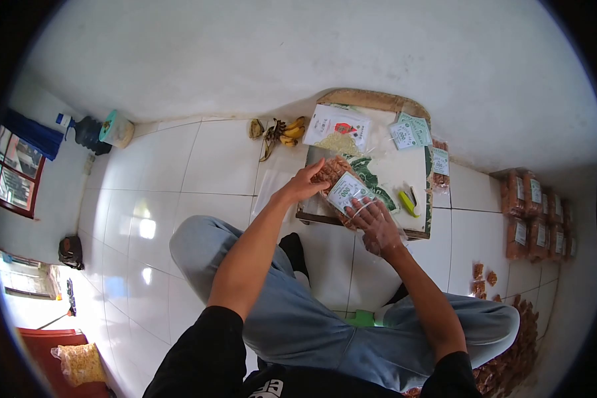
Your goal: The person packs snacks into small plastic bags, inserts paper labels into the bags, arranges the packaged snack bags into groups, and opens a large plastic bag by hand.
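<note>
The person sits on the tiled floor, knees bent. The right hand, wearing a clear plastic glove, lies curled over the near end of a labelled snack packet, gripping it. The left hand pinches the packet's far left edge with closed fingers. The packet rests on a low board worktop. A yellow-green stapler lies just right. Farther off are loose labels, bananas, and stacked packets at right.
</note>
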`<action>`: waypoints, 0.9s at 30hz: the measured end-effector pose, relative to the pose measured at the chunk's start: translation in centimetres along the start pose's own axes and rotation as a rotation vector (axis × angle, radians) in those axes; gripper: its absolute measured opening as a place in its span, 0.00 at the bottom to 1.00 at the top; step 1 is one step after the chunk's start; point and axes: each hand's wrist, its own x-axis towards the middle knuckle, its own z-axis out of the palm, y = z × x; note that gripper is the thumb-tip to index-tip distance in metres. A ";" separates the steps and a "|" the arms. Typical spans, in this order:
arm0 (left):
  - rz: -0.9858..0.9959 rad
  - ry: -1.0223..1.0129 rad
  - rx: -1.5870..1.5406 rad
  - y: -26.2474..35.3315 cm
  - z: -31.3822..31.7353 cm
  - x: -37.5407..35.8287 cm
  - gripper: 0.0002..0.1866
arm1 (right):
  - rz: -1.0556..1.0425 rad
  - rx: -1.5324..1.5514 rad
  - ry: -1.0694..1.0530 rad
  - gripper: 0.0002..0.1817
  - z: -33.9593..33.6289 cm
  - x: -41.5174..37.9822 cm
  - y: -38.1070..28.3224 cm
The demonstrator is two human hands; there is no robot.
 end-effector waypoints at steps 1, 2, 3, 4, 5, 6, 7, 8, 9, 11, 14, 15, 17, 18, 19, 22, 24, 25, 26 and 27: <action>0.025 -0.026 -0.030 0.5 -0.1 -0.3 0.44 | 0.035 0.016 -0.013 0.39 0.0 -0.1 -0.3; 0.025 -0.026 -0.029 0.2 -0.1 -0.3 0.44 | 0.071 0.031 -0.026 0.39 -0.4 0.0 -0.6; 0.043 -0.024 0.002 -0.1 0.0 -0.2 0.45 | 0.071 0.031 -0.025 0.39 -0.8 0.0 -0.7; 0.061 -0.023 0.033 -0.3 0.1 -0.1 0.45 | 0.087 0.036 -0.016 0.36 -1.1 0.1 -0.9; 0.059 -0.023 0.033 -0.2 0.1 -0.2 0.45 | 0.103 0.042 -0.007 0.33 -1.3 0.1 -1.1; 0.031 0.004 0.148 0.0 0.1 -0.4 0.45 | 0.104 0.044 -0.008 0.33 -1.5 0.1 -1.2; 0.002 0.032 0.263 0.2 0.1 -0.5 0.46 | 0.113 0.040 -0.015 0.34 -1.6 0.2 -1.3; 0.000 0.033 0.263 1.0 0.0 -0.9 0.46 | 0.121 0.034 -0.021 0.34 -1.8 0.3 -1.4; -0.005 0.033 0.300 1.7 -0.1 -1.2 0.46 | 0.119 0.035 -0.021 0.34 -2.0 0.3 -1.5; -0.009 0.035 0.337 1.6 0.0 -1.4 0.47 | 0.152 0.045 -0.036 0.34 -2.3 0.4 -1.9; 0.094 0.031 0.157 -1.4 0.4 -0.3 0.48 | 0.122 0.050 0.006 0.33 -2.0 0.3 -1.6; 0.120 0.019 0.164 -1.6 0.3 -0.3 0.48 | 0.121 0.050 0.007 0.33 -1.5 0.3 -1.5; 0.143 0.004 0.174 -1.9 0.2 -0.2 0.48 | 0.065 0.106 0.133 0.32 -0.3 0.1 -1.2; 0.149 -0.009 0.106 -2.2 0.3 -0.1 0.48 | 0.065 0.109 0.135 0.32 0.0 0.0 -1.0; 0.153 -0.021 0.038 -2.4 0.4 -0.1 0.48 | 0.011 0.116 0.102 0.33 0.3 -0.1 -0.8; 0.165 -0.009 0.136 -1.2 0.1 -0.6 0.47 | -0.104 0.148 0.077 0.33 -0.4 0.3 0.0; 0.162 -0.009 0.176 -0.8 0.0 -0.7 0.47 | -0.158 0.172 0.084 0.33 -0.8 0.6 0.1; 0.160 -0.008 0.215 -0.6 0.0 -0.7 0.46 | -0.149 0.138 0.104 0.34 -0.8 0.8 0.0; 0.160 -0.009 0.218 -0.4 -0.1 -0.7 0.46 | -0.141 0.106 0.125 0.35 -0.8 0.9 -0.1; 0.145 -0.017 0.260 -0.2 -0.1 -0.8 0.46 | -0.140 0.107 0.127 0.35 -0.8 1.0 -0.1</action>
